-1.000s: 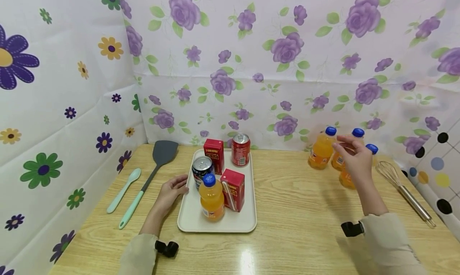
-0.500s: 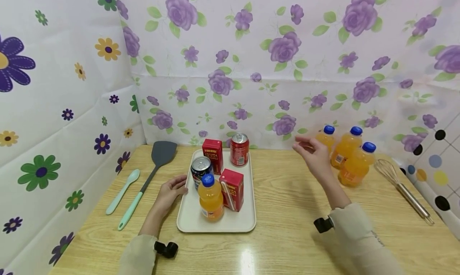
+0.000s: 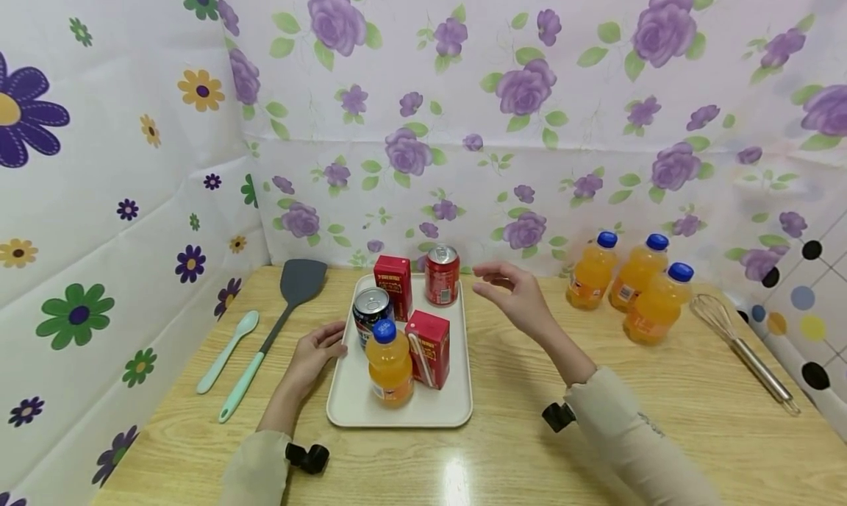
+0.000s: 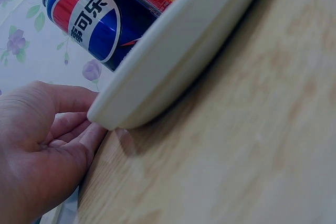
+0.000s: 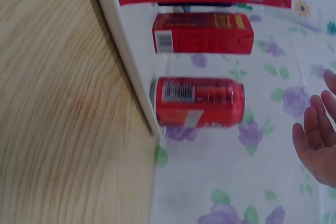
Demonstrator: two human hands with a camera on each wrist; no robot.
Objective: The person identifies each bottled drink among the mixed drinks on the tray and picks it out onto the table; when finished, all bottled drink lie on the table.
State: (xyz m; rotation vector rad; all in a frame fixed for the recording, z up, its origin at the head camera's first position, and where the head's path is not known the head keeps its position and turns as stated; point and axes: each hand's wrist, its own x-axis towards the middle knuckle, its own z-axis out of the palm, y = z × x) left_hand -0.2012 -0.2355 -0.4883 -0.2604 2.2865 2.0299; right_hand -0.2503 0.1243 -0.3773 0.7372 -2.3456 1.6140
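A cream tray holds a red can, a dark blue Pepsi can, two red drink cartons and an orange juice bottle with a blue cap. At the tray's left edge, my left hand pinches the rim; in the left wrist view its thumb and forefinger meet the corner beside the Pepsi can. My right hand is in the air just right of the red can, fingers loosely bent and nothing in them. The right wrist view has it apart from the red can.
Three orange juice bottles stand at the back right, with a whisk to their right. Left of the tray lie a grey turner and a pale green spoon. Flowered cloth hangs behind the wooden table.
My right hand has moved left from the juice bottles, across the table, to beside the red can. My left hand stays at the tray's edge, and the things on the tray have not moved.
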